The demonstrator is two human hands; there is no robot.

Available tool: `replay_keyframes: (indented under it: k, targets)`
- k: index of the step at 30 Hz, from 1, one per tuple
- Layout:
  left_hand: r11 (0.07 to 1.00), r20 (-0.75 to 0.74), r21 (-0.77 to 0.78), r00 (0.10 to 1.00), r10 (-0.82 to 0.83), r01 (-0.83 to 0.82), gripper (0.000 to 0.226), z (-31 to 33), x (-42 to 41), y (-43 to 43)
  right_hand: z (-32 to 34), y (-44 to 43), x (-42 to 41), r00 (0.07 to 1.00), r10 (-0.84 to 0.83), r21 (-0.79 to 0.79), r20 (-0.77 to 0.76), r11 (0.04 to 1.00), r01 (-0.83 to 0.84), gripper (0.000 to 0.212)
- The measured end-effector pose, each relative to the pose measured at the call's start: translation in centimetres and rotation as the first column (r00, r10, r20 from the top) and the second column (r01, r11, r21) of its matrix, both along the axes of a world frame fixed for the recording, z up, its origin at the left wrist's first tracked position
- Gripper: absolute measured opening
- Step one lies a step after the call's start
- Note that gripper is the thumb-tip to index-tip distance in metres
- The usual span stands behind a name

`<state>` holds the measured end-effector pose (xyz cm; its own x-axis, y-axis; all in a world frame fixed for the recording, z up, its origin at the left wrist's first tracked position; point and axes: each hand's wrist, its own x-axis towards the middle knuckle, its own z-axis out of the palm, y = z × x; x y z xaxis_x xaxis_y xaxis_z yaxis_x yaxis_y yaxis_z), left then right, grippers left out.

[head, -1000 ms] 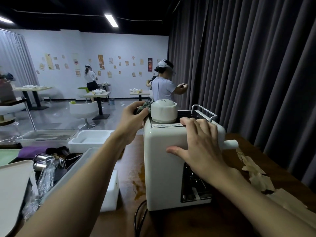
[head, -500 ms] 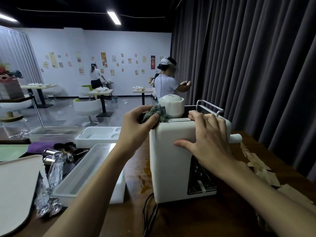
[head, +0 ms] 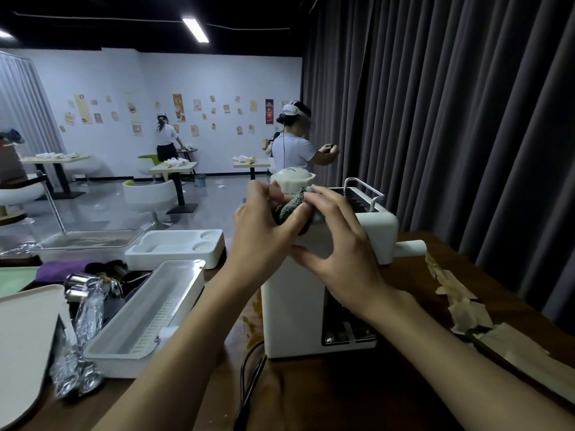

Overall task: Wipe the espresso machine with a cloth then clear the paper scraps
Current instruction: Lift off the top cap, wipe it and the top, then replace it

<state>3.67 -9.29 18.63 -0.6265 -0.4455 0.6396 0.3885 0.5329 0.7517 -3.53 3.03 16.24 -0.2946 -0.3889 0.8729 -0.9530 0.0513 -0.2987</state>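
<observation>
A white espresso machine stands on the brown wooden table, its round lid at the back of the top. Above its near top edge, both my hands meet around a bunched grey-green cloth. My left hand grips the cloth from the left. My right hand pinches it from the right with the fingertips, thumb spread below against the machine's side. Torn brown paper scraps lie on the table right of the machine.
A long white tray and a moulded white tray sit left of the machine, beside foil-wrapped metal parts. A black cable runs off the front edge. A dark curtain hangs close on the right. Other people stand farther back.
My right hand has lifted off the machine's side and joined my left hand on the cloth. The cloth came forward from beside the lid to the near top edge.
</observation>
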Motion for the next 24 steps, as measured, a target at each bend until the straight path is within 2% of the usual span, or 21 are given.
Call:
replay_keyframes:
  k: [2,4,6,9,13,15,16,18,19,20,22,24]
  targets:
    - [0.992,0.030,0.053,0.992,-0.120,0.119,0.024,0.2,0.1,0.1,0.1,0.0,-0.7,1.000,-0.011,-0.051,0.006,0.999,0.011,0.054]
    - [0.983,0.074,-0.004,0.980,-0.182,0.183,0.009,0.6,0.4,0.0,0.1,-0.2,-1.2,0.999,-0.025,-0.077,-0.024,0.997,0.023,0.042]
    - [0.975,0.092,-0.103,0.978,-0.187,0.196,0.021,0.8,0.5,-0.4,0.5,-0.6,-1.2,0.998,-0.037,-0.069,-0.052,0.997,0.034,0.034]
    - [0.986,0.038,-0.075,0.989,-0.146,0.149,0.034,1.4,0.6,-1.5,1.4,-0.8,-1.2,0.992,-0.089,0.004,-0.089,0.996,0.090,0.032]
    - [0.953,0.199,-0.283,0.979,-0.047,0.104,0.043,1.5,-0.5,-3.3,2.8,0.5,-2.9,0.946,-0.302,0.140,-0.119,0.938,0.317,0.037]
    - [0.921,0.211,-0.376,0.977,-0.017,0.097,0.046,1.3,-1.1,-3.6,3.9,1.5,-3.4,0.916,-0.380,0.238,-0.126,0.885,0.400,0.033]
    - [0.911,0.205,-0.402,0.979,-0.011,0.094,0.047,1.2,-1.2,-3.6,4.4,1.9,-3.4,0.915,-0.377,0.340,-0.141,0.850,0.403,0.041]
    - [0.904,0.187,-0.419,0.982,-0.004,0.084,0.049,0.9,-1.5,-3.7,5.5,2.7,-3.1,0.948,-0.305,0.555,-0.093,0.775,0.304,0.083]
    - [0.906,0.178,-0.416,0.984,-0.003,0.078,0.050,0.8,-1.6,-3.9,5.8,2.9,-3.1,0.961,-0.276,0.605,-0.037,0.759,0.241,0.094]
    - [0.908,0.172,-0.413,0.985,0.000,0.073,0.050,0.8,-1.6,-3.9,5.9,3.0,-3.2,0.966,-0.258,0.607,-0.023,0.764,0.219,0.097]
    - [0.907,0.170,-0.415,0.985,0.006,0.066,0.050,0.7,-1.7,-4.0,5.6,3.0,-3.6,0.960,-0.267,0.556,-0.080,0.788,0.265,0.083]
    - [0.916,0.169,-0.390,0.985,-0.028,0.093,0.051,0.5,-1.8,-3.9,5.3,2.8,-4.1,0.954,-0.279,0.545,-0.106,0.786,0.291,0.053]
